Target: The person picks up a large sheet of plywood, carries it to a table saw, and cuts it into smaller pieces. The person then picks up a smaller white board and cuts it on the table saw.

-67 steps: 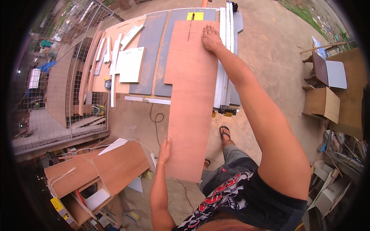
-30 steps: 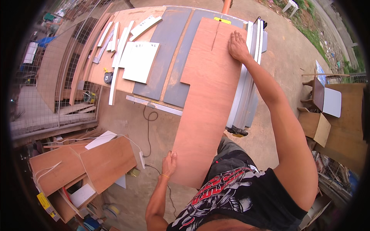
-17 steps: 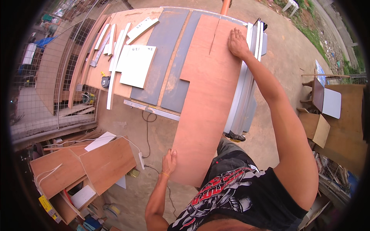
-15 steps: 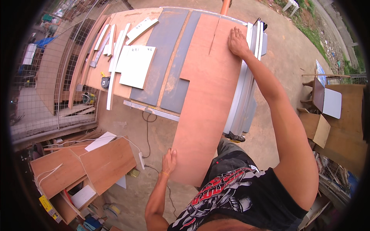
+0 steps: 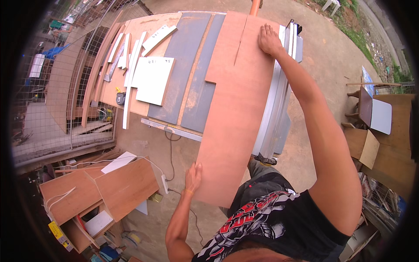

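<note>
A long reddish-brown plywood board (image 5: 235, 113) lies across the grey-topped table saw (image 5: 183, 65), its near end reaching past the table edge toward my body. It has a square notch in its left side, and a thin dark slit runs in from the far end. My left hand (image 5: 192, 178) grips the board's left edge close to the near end, with its fingers partly hidden beneath. At the far right, my right hand (image 5: 269, 41) lies flat on the board with fingers stretched, beside the silver metal rail (image 5: 273, 100).
White board pieces (image 5: 152, 81) and narrow strips (image 5: 133, 65) lie on the table's left side near a tape measure (image 5: 120, 98). A cable (image 5: 171, 153) crosses the floor below. Wooden panels (image 5: 126, 187) are stacked at the lower left, and a wire-mesh fence (image 5: 72, 87) stands behind.
The plywood board has slid a little away from me along the table, and the slit in it looks longer. My left hand has moved forward with it; the right hand still rests on top.
</note>
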Demonstrator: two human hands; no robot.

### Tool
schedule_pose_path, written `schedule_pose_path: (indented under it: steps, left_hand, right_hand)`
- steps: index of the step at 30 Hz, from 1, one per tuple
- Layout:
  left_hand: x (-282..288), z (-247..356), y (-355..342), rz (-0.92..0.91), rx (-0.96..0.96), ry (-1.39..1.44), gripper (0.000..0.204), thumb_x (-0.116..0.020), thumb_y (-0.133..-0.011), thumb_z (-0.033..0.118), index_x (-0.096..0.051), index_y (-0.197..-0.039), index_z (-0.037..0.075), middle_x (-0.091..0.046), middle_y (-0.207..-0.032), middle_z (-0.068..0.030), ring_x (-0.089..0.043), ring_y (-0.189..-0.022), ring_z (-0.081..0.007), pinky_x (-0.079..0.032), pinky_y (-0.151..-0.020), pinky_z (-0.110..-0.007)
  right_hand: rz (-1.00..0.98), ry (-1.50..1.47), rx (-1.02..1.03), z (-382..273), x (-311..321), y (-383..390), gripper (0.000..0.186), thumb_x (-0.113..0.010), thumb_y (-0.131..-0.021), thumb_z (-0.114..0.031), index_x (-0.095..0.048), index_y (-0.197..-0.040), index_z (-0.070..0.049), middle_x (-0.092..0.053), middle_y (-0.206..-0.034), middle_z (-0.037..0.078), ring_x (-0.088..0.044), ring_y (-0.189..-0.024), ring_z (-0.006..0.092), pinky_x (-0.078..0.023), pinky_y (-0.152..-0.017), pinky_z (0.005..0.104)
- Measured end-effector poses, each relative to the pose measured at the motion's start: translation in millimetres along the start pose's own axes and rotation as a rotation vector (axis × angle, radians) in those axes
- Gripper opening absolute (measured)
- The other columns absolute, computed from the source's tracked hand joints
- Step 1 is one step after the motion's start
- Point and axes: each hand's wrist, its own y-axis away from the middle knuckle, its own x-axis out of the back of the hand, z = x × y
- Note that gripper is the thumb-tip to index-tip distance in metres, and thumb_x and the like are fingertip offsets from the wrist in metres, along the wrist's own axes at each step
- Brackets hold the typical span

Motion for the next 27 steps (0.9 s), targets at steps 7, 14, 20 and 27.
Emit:
schedule_pose_path:
  steps: [7, 14, 20, 27]
  left_hand:
    - [-4.1, 8.2, -17.6, 0.005, 0.010, -0.029, 0.053, -0.040, -0.106, 0.044, -0.057, -0.103, -0.006, -0.064, -0.090, -0.0345, -0.060, -0.089, -0.0549, -0.046, -0.075, -0.057]
    - [-7.1, 16.0, -35.4, 0.013, 0.007, -0.026, 0.054, -0.041, -0.106, 0.043, -0.058, -0.105, -0.008, -0.064, -0.094, -0.0347, -0.060, -0.093, -0.0542, -0.046, -0.079, -0.056]
    - [-8.1, 31.3, -53.2, 0.020, -0.002, -0.008, 0.053, -0.042, -0.106, 0.043, -0.059, -0.107, -0.007, -0.065, -0.097, -0.0337, -0.060, -0.095, -0.0537, -0.047, -0.081, -0.056]
    - [-7.4, 47.5, -66.6, -0.001, 0.041, -0.006, 0.052, -0.041, -0.106, 0.040, -0.060, -0.118, -0.007, -0.066, -0.106, -0.0318, -0.060, -0.105, -0.0517, -0.048, -0.087, -0.052]
  right_hand:
    - [-0.023, -0.066, -0.045, 10.7, -6.8, -20.3, 0.058, -0.026, -0.104, -0.029, -0.033, -0.153, 0.003, -0.029, -0.162, 0.022, -0.028, -0.151, 0.0356, -0.025, -0.123, 0.0472]
    - [-0.025, -0.053, -0.050, 19.0, -12.2, -42.7, 0.059, -0.025, -0.105, -0.030, -0.032, -0.153, 0.002, -0.028, -0.163, 0.021, -0.027, -0.151, 0.0349, -0.025, -0.123, 0.0469]
    - [-0.011, -0.036, -0.049, 32.2, -15.5, -63.6, 0.060, -0.024, -0.105, -0.032, -0.032, -0.154, 0.001, -0.028, -0.163, 0.020, -0.027, -0.151, 0.0357, -0.026, -0.122, 0.0480]
    - [-0.016, -0.034, -0.070, 34.6, -20.8, -76.4, 0.059, -0.025, -0.105, -0.032, -0.033, -0.154, 0.000, -0.029, -0.163, 0.020, -0.028, -0.151, 0.0354, -0.027, -0.122, 0.0484]
